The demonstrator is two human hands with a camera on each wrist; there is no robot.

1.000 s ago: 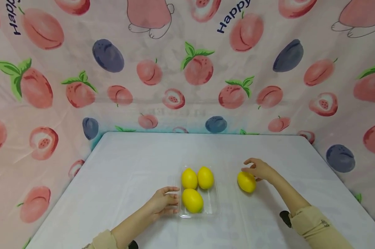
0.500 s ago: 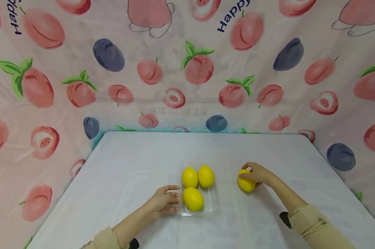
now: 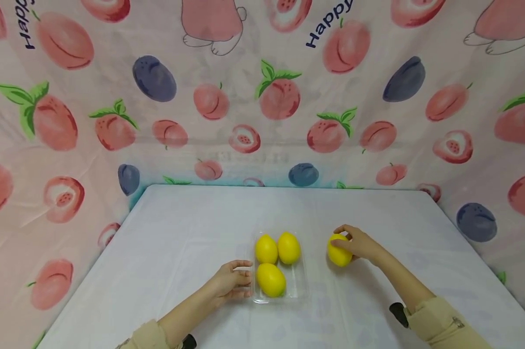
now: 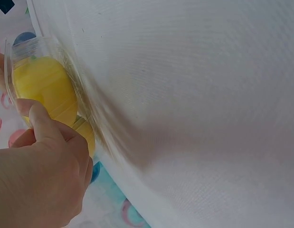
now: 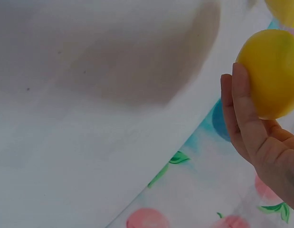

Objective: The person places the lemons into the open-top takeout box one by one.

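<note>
A clear plastic tray [image 3: 296, 286] stands mid-table with three yellow lemons inside: two side by side at the back, one lemon [image 3: 271, 280] at the front left. My left hand [image 3: 228, 282] is at the tray's left wall, its fingertips against or very near the plastic; the left wrist view shows this hand [image 4: 52, 166] beside the tray. To the right of the tray, my right hand [image 3: 361, 244] grips another lemon [image 3: 338, 252] between thumb and fingers. In the right wrist view, the fingers lie along the side of this lemon [image 5: 270, 73], which appears raised off the tabletop.
The white-covered table [image 3: 201, 213] carries the tray near its middle. A fruit-printed cloth [image 3: 245, 97] hangs behind the table and along both sides. The tray's front right part shows bare plastic.
My right hand has come down over the lemon, closed its fingers on it and shifted it slightly left. My left hand and the tray stay in place.
</note>
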